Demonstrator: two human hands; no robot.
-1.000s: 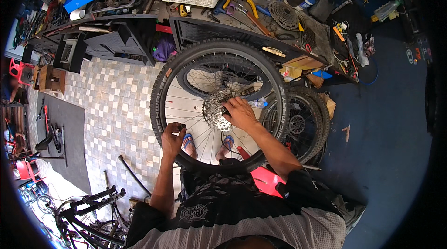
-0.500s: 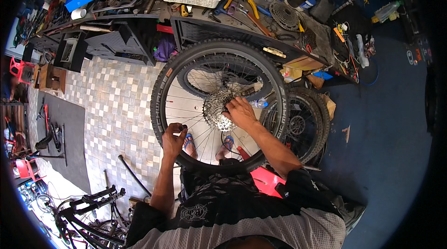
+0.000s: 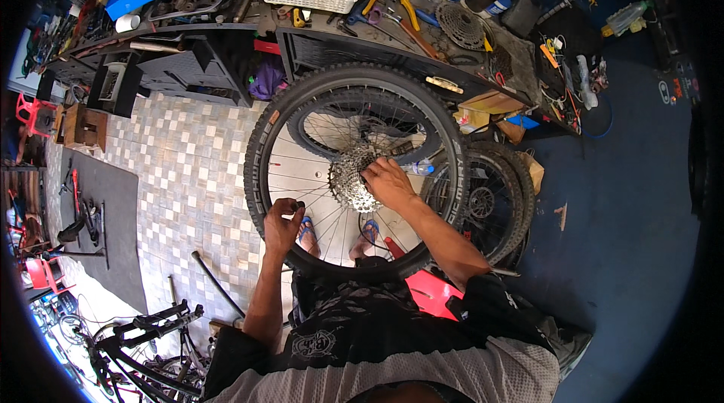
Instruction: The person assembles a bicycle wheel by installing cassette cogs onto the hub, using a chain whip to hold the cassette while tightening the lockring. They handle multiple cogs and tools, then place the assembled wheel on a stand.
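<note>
Silvery metal, the cassette [image 3: 348, 186] sits at the centre of a knobby-tyred bicycle wheel [image 3: 255, 169]. Against the cassette's right side, the right hand [image 3: 388, 183] curls its fingers; what their tips grip, if anything, I cannot tell. Left of the cassette, by the wheel's edge, the left hand [image 3: 280, 225] pinches a small dark part [image 3: 300, 205] between thumb and fingers.

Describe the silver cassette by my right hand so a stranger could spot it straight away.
In front of the cluttered workbench, find the big knobbly-tyred wheel. At its centre, by the right hand, sits the silver cassette, a round stack of toothed rings. Unlike the duller cassette-like disc lying on the bench, it shines brightly and is mounted on a wheel.
</note>
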